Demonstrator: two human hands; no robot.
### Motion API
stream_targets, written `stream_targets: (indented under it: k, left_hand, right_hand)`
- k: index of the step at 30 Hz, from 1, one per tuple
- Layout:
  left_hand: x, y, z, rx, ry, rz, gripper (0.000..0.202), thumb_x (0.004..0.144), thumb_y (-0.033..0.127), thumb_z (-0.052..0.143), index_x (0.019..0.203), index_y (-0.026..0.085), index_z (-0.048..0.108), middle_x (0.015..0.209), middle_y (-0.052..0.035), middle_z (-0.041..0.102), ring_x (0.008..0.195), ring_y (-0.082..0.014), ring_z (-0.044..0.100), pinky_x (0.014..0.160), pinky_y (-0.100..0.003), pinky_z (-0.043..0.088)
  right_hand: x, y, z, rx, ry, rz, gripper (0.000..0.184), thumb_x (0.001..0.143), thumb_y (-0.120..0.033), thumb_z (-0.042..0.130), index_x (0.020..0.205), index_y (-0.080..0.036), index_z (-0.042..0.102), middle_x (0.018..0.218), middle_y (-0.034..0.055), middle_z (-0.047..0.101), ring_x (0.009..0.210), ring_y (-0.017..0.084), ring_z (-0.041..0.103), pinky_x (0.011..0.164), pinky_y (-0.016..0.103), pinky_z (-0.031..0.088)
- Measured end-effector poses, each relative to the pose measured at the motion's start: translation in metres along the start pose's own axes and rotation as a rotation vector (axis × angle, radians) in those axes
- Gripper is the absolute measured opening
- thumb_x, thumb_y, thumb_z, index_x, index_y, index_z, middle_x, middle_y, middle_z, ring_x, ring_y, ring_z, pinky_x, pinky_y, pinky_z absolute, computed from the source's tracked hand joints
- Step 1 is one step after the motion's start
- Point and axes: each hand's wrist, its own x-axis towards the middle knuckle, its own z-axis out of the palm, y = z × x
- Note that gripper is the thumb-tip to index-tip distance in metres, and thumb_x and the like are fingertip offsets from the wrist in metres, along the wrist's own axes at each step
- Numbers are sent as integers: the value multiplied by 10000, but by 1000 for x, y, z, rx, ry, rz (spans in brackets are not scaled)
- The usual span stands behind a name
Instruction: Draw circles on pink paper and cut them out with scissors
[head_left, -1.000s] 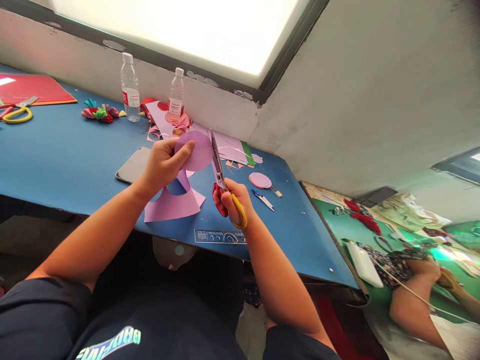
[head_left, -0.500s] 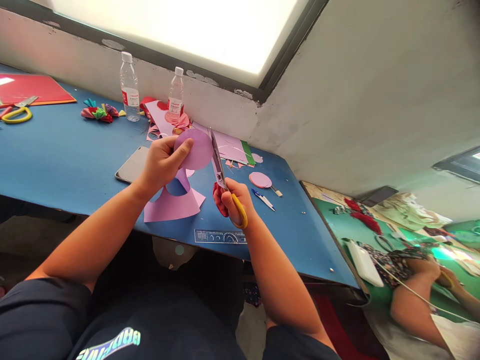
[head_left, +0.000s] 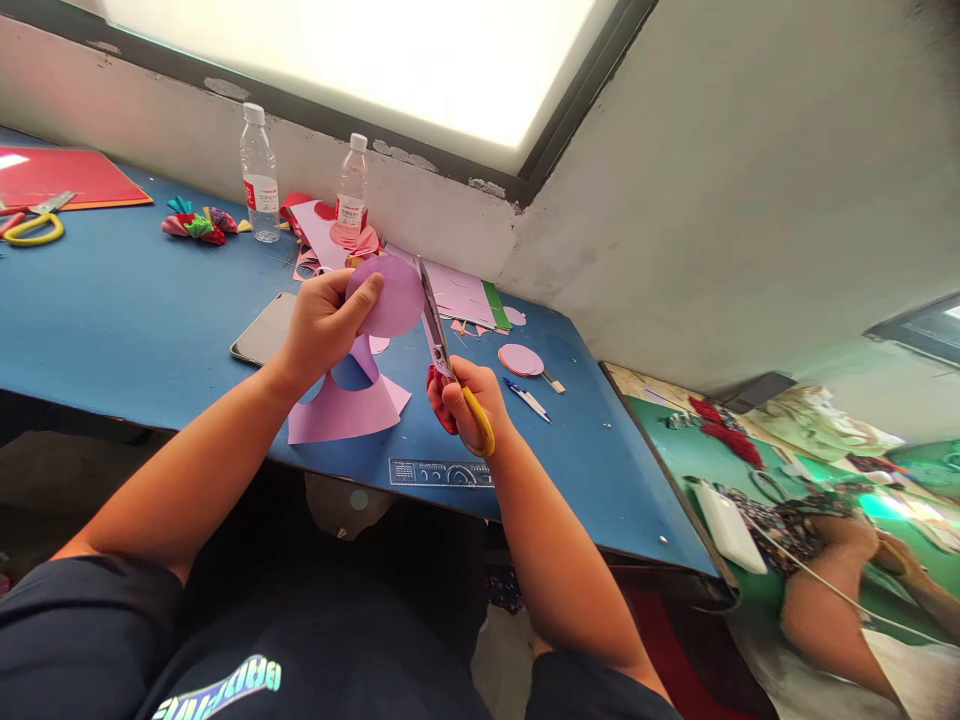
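Between thumb and fingers, my left hand (head_left: 328,318) pinches a round purple paper disc (head_left: 395,298), raised above the table. My right hand (head_left: 474,398) is closed round the red and yellow handles of a pair of scissors (head_left: 435,315). Their blades point up and lie along the disc's right edge, nearly together. Under the disc, a purple paper offcut (head_left: 341,418) with rounded cut-outs rests on the blue table (head_left: 585,470). To the right lies a small pile of paper circles (head_left: 520,360), pink and purple.
Two plastic bottles (head_left: 262,195) stand near the wall. A phone (head_left: 264,330) lies left of the disc, a clear ruler (head_left: 441,473) at the front edge, and pens (head_left: 527,400) on the right. Another person's arm (head_left: 829,600) is over the green table (head_left: 652,425) at right.
The disc and my left hand have shifted very slightly left and up. The scissors and my right hand are almost where they were.
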Motion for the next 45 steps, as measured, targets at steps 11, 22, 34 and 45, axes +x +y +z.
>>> stream_targets:
  k: [11, 22, 34, 45]
  left_hand:
    - [0, -1, 0, -2, 5, -2, 791, 1124, 763, 872, 660, 269, 464, 619, 32, 425, 592, -140, 335, 540, -350, 257]
    - [1, -5, 1, 10, 17, -7, 868, 1099, 924, 837, 660, 274, 466, 617, 26, 427, 598, -148, 336, 539, -354, 262]
    - [2, -19, -3, 26, -51, -87, 372, 1039, 400, 819, 744, 283, 625, 626, 22, 563, 592, -160, 499, 551, -343, 396]
    - [-4, -27, 2, 96, -506, -260, 222, 905, 296, 879, 786, 243, 699, 689, 20, 698, 622, -153, 665, 567, -271, 470]
  right_hand:
    - [0, -1, 0, 3, -1, 8, 936, 955, -1211, 743, 846, -292, 605, 658, -7, 641, 504, 161, 546, 445, 301, 373]
    - [1, -1, 2, 24, 18, 28, 935, 937, -1206, 775, 824, -294, 601, 633, -24, 614, 469, 151, 524, 421, 301, 363]
    - [5, 18, 4, 56, 242, 94, 865, 961, -1061, 934, 1034, -342, 460, 701, -95, 605, 479, 139, 490, 429, 290, 393]
    - [20, 24, -1, 309, 385, 111, 883, 855, -932, 1116, 1337, -287, 755, 907, -1, 851, 653, 236, 856, 562, 354, 707]
